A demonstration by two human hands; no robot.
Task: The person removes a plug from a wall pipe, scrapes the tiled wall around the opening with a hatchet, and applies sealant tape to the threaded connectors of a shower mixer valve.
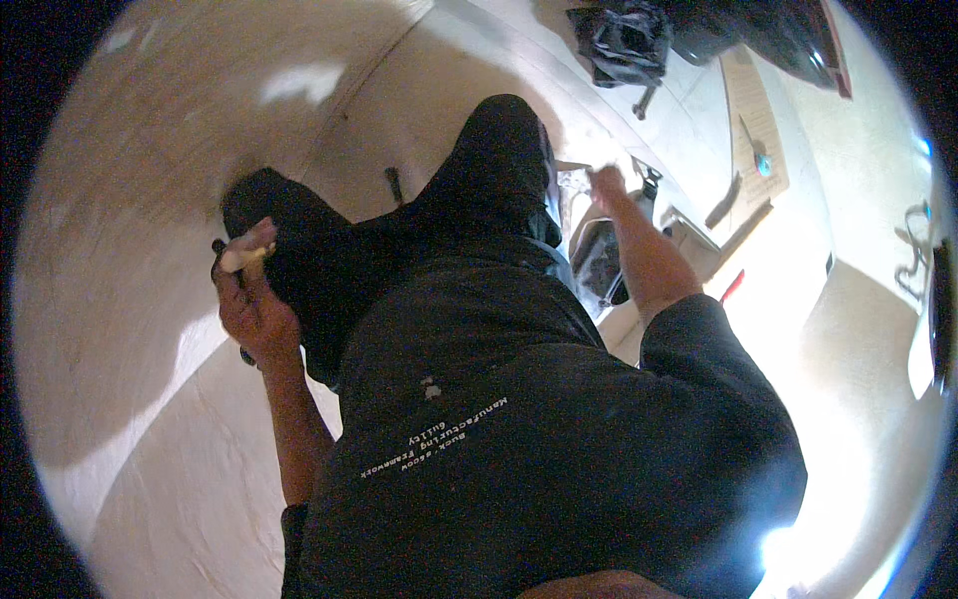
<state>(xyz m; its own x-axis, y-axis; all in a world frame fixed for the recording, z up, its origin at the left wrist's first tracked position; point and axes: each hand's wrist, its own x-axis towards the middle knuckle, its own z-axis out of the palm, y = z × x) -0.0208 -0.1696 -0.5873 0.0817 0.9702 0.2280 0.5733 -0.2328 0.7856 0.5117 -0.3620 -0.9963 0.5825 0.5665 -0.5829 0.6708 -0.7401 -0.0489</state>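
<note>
My left hand (257, 311) is raised beside my left knee, fingers closed around a small pale object (238, 260) whose kind I cannot make out. Out past my right thigh, my right hand (607, 188) has its fingers drawn together. It is right by a crumpled whitish thing (576, 182); whatever it grips is too small and blurred to name. Just below that hand lies a black bag (599, 262) with a shiny surface. My legs (489, 165), in dark trousers, are bent and spread between the two hands.
Right of the bag are a greyish box (691, 242), a brown-handled tool (723, 200) and a red item (733, 287). Farther off lies a tan board (748, 110) bearing a small blue object (763, 165). A black plastic bundle (624, 45) sits at the top. A dark tool (394, 186) lies between my knees.
</note>
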